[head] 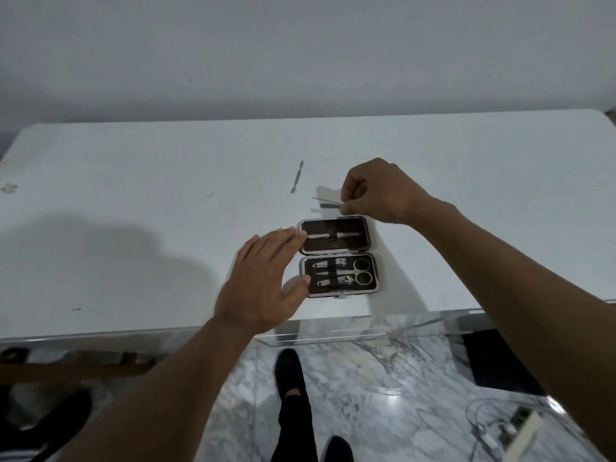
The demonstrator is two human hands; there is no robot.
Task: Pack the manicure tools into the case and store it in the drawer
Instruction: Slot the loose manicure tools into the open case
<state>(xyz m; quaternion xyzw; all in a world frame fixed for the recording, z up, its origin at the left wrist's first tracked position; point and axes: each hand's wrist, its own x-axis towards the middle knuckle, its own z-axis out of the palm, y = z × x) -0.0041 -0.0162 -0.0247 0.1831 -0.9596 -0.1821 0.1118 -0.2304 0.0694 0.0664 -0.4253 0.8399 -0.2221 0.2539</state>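
Metal tool [328, 205], one end hidden, pinched in the right hand [375, 191].

Dark-lined case [377, 275] lies open flat, with tweezers [333, 235] strapped in the far half and scissors [361, 273] in the near. Thin file [328, 205] at its 12 o'clock, slim pusher [296, 176] flat at 11.

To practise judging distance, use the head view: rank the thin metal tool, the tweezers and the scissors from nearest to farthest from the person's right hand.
1. thin metal tool: pinched in the right hand, just beyond the case.
2. tweezers: strapped in the case's far half.
3. scissors: in the near half, on its right side.
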